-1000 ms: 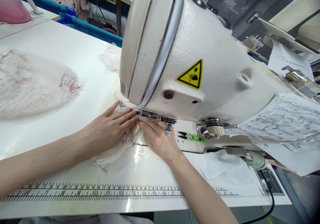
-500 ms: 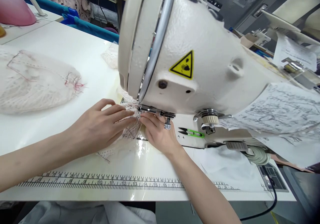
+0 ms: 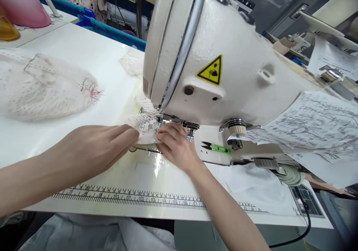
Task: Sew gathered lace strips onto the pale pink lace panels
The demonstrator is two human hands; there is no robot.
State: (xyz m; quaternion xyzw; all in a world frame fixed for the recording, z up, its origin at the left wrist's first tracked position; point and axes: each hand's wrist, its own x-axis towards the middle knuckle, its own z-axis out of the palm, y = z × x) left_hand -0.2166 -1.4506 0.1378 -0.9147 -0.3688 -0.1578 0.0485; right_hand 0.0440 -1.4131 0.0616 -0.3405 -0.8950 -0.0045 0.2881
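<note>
As a person's left hand [image 3: 103, 144] pinches the near left edge of a strip of white lace [image 3: 145, 126], the right hand [image 3: 177, 144] rests with bent fingers at the strip's right edge; whether those fingers grip or merely press it cannot be told. The lace lies beneath the needle end of a white sewing machine [image 3: 237, 64], whose side bears a yellow warning triangle [image 3: 211, 71]. Green-handled thread snips [image 3: 219, 148] lie to the right of the right hand. Along the near side of the white table [image 3: 114, 85] runs a printed ruler [image 3: 128, 197], and at far left sits a sheer lace piece [image 3: 47, 90] trailing red threads [image 3: 94, 93].
</note>
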